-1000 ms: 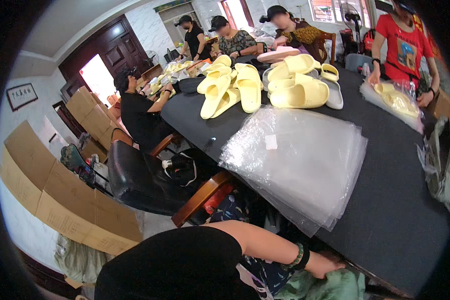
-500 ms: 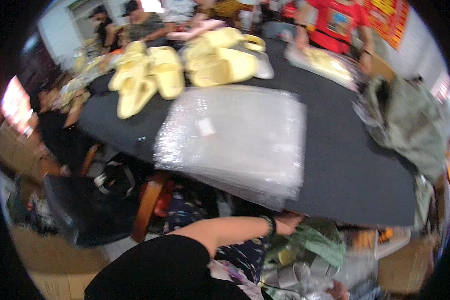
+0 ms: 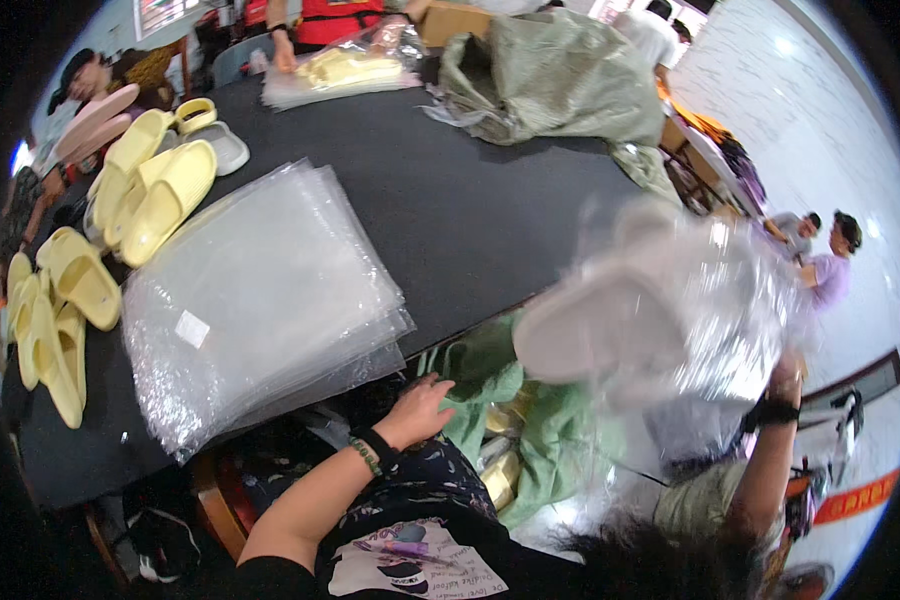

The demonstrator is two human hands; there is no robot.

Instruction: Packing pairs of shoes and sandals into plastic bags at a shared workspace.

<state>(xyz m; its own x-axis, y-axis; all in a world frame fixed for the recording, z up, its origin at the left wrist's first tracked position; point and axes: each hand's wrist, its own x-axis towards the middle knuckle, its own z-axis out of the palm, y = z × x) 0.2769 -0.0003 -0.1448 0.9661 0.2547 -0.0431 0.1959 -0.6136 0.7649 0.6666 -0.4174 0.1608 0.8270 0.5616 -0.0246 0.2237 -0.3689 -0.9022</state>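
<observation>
My right hand [image 3: 788, 372] is raised at the right, partly blurred, and grips a clear plastic bag [image 3: 735, 310]. Inside the bag are grey slippers [image 3: 605, 325], smeared by motion; one sole faces left. My left hand [image 3: 417, 412] is low beside the table's front edge, fingers apart, against the rim of a green woven sack [image 3: 560, 455]. Yellow pieces in clear wrapping [image 3: 505, 470] show inside the sack. Farther left, a stack of flat clear plastic bags [image 3: 270, 280] lies on the black table [image 3: 470, 215], with a small white label on top.
Yellow slippers [image 3: 165, 205] stand along the table's left side, with a grey slipper [image 3: 220, 148] behind them. A grey-green sack [image 3: 555, 85] lies on the far edge. Across the table a person in red [image 3: 340, 22] handles bagged yellow slippers [image 3: 350, 70]. More people are at the right.
The view has swung to the right. My right hand has come up with the bagged grey slippers, from low beside the sack. My left hand stays by the green sack.
</observation>
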